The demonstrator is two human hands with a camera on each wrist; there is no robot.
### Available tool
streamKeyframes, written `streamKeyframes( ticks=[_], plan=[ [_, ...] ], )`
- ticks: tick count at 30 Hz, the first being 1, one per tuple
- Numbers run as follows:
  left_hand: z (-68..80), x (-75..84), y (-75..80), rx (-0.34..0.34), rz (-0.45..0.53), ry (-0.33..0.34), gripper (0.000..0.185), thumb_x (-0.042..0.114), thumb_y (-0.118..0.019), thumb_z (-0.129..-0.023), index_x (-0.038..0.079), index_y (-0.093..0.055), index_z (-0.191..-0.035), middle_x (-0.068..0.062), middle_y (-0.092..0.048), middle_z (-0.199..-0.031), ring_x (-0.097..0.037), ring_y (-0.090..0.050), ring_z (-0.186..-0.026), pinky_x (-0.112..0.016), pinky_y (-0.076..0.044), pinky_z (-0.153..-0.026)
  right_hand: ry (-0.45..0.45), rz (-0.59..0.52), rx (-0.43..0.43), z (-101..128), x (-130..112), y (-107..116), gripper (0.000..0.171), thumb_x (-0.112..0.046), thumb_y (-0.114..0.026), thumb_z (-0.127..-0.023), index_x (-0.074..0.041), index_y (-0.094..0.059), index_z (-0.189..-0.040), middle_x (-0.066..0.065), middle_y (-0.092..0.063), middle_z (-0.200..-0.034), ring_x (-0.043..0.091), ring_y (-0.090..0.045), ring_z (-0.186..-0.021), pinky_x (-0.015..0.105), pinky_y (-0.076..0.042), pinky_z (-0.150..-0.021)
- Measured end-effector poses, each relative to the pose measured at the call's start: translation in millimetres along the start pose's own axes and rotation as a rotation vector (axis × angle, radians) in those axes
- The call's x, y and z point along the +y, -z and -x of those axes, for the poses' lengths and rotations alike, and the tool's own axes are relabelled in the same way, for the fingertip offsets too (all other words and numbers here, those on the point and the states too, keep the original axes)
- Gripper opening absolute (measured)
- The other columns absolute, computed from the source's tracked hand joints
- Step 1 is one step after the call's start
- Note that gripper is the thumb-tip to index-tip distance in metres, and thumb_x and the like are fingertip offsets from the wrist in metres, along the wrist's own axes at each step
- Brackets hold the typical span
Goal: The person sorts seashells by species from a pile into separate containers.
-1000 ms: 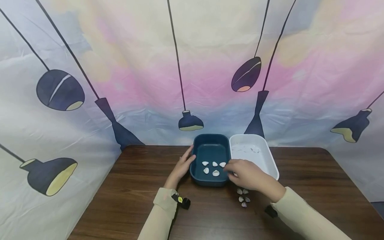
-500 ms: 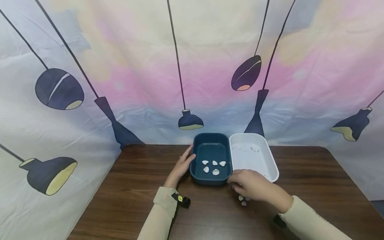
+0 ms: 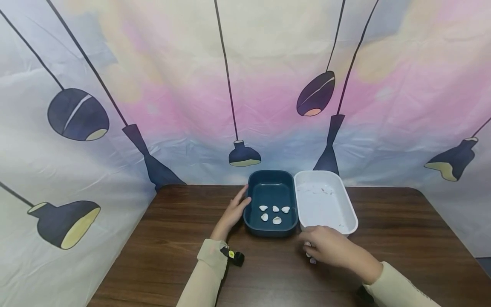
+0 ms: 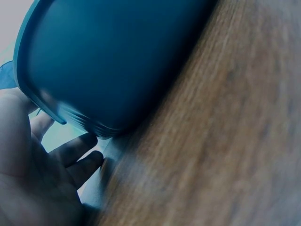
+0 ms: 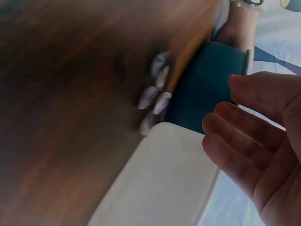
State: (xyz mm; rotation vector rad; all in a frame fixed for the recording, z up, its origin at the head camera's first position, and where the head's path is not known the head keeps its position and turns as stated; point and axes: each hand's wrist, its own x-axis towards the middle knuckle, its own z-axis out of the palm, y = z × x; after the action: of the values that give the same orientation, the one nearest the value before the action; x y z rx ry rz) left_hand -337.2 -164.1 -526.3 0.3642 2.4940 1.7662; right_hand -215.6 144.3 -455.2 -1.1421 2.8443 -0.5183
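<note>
My left hand (image 3: pixel 231 212) rests against the left wall of a dark teal tray (image 3: pixel 270 233), fingers extended along its outside in the left wrist view. Inside that tray several small white seashells (image 3: pixel 277 220) lie in two rows. My right hand (image 3: pixel 326 245) hovers above the table in front of a white tray (image 3: pixel 324 204). Its fingers are loosely bent with nothing between them in the right wrist view. Below it, a small cluster of seashells (image 5: pixel 162 101) lies on the wood, mostly covered by the hand in the head view.
The two trays stand side by side near the back edge of a brown wooden table (image 3: pixel 176 238). Dark specks dot the white tray's floor. Behind the table hangs a cloth (image 3: pixel 192 85) printed with lamps.
My right hand has drawn back from the teal tray's right side towards the seashells on the table, leaving a shell at the right of the upper row. My left hand stays put.
</note>
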Motion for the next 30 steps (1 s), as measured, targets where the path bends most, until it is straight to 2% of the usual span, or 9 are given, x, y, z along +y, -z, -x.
streamKeyframes(
  ticks=[7,12,14,20,30],
  plan=[
    [-0.1,-0.9,0.0,0.007,-0.005,0.016,0.056,0.039,-0.048,-0.104,0.029,-0.031,-0.156,-0.004,-0.028,-0.161,-0.031,-0.022,-0.148,-0.059,0.008,-0.117,0.017,-0.010,-0.014,3.3,4.9,-13.3,0.023,0.000,-0.064,-0.085,-0.016,-0.072,-0.100,-0.010,-0.066,-0.084,-0.003,-0.053,-0.070,0.022,-0.051,-0.062],
    [0.6,-0.3,0.1,0.007,-0.002,0.017,0.055,0.038,-0.048,-0.104,0.029,-0.032,-0.156,-0.005,-0.028,-0.161,-0.034,-0.018,-0.149,-0.061,0.008,-0.116,0.002,0.056,-0.037,4.7,6.9,-22.7,0.021,-0.003,-0.070,-0.084,-0.012,-0.074,-0.103,-0.003,-0.071,-0.097,0.007,-0.064,-0.085,0.031,-0.057,-0.073],
    [1.0,0.1,-0.1,0.006,-0.004,0.022,0.055,0.038,-0.048,-0.104,0.031,-0.032,-0.155,-0.005,-0.028,-0.161,-0.034,-0.017,-0.149,-0.061,0.008,-0.117,0.004,0.083,-0.038,4.8,7.6,-26.2,0.022,-0.003,-0.072,-0.081,-0.011,-0.074,-0.102,-0.001,-0.071,-0.100,0.009,-0.065,-0.087,0.032,-0.057,-0.074],
    [0.4,-1.5,-0.3,0.005,-0.017,0.004,0.054,0.037,-0.046,-0.104,0.031,-0.031,-0.156,-0.007,-0.027,-0.161,-0.036,-0.021,-0.148,-0.062,0.007,-0.116,0.051,0.191,-0.008,2.1,10.7,-32.3,0.024,0.004,-0.076,-0.072,-0.014,-0.072,-0.087,-0.009,-0.063,-0.080,0.001,-0.052,-0.068,0.023,-0.049,-0.058],
    [1.3,0.7,-0.6,0.003,-0.007,0.009,0.054,0.037,-0.046,-0.105,0.029,-0.031,-0.156,-0.004,-0.028,-0.161,-0.032,-0.022,-0.148,-0.059,0.008,-0.117,0.028,0.214,-0.046,-0.2,11.4,-34.4,0.024,0.004,-0.077,-0.069,-0.017,-0.067,-0.074,-0.011,-0.057,-0.070,0.000,-0.048,-0.061,0.023,-0.046,-0.053]
  ],
)
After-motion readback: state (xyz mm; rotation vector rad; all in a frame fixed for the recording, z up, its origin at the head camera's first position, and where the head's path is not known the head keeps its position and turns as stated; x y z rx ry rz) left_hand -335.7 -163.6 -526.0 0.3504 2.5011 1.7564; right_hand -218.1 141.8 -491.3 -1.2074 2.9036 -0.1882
